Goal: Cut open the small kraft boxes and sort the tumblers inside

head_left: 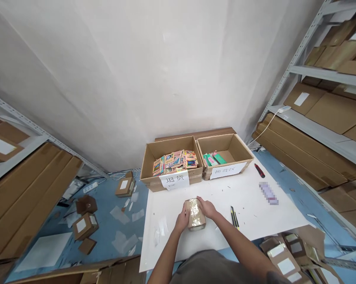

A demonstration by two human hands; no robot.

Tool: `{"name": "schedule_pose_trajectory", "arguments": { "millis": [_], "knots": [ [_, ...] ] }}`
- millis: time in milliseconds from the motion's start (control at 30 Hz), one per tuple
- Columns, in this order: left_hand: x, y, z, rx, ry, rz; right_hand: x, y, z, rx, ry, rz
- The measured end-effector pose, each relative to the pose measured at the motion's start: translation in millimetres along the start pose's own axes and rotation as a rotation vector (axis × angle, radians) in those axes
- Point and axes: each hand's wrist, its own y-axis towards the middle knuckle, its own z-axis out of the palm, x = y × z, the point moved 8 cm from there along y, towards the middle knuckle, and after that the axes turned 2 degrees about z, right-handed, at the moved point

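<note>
Head view: both hands [182, 219] [207, 207] hold taped box [196, 215] between cartons [150, 181] and table edge [259, 233].

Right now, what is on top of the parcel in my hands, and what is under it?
Shiny tape lies atop the parcel. White table shows around it, but its underside and whatever lies directly beneath are hidden. The left hand and right hand partly cover its sides.

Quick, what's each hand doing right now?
Left hand: holding the left side of the taped box.
Right hand: holding the same box's right side.
</note>
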Motion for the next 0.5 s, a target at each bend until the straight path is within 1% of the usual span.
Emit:
{"name": "schedule_pose_trajectory", "arguments": {
  "millis": [67,133,200,267,300,333,367,433,467,500],
  "knots": [
    [6.2,4.9,11.2,0.018,-0.047,-0.025,-0.4,0.5,3.2,0.005,0.032,0.007],
    [9.7,4.8,16.0,0.003,-0.075,-0.032,-2.4,-4.8,5.4,0.017,0.065,0.009],
    [12.1,-1.4,13.0,-0.051,-0.076,-0.040,-5.7,-15.6,6.6,0.010,0.074,0.023],
    [13.9,-13.5,6.6,-0.112,-0.066,-0.030,-10.7,-31.8,8.5,-0.049,0.093,0.047],
    [14.3,-20.9,5.3,-0.119,-0.064,-0.007,-12.9,-41.7,11.7,-0.081,0.113,0.045],
    [14.2,-28.8,6.7,-0.099,-0.064,0.031,-14.5,-52.0,17.7,-0.100,0.136,0.027],
    [13.6,-36.9,10.7,-0.053,-0.064,0.081,-15.5,-62.1,26.0,-0.100,0.161,-0.006],
    [12.0,-52.9,22.1,0.059,-0.053,0.179,-16.1,-79.2,45.6,-0.061,0.210,-0.099],
    [11.1,-59.4,26.2,0.092,-0.039,0.212,-17.2,-84.9,53.1,-0.044,0.230,-0.131],
    [9.7,-64.0,27.6,0.101,-0.022,0.233,-19.0,-87.8,57.2,-0.040,0.247,-0.145]
  ]
}}
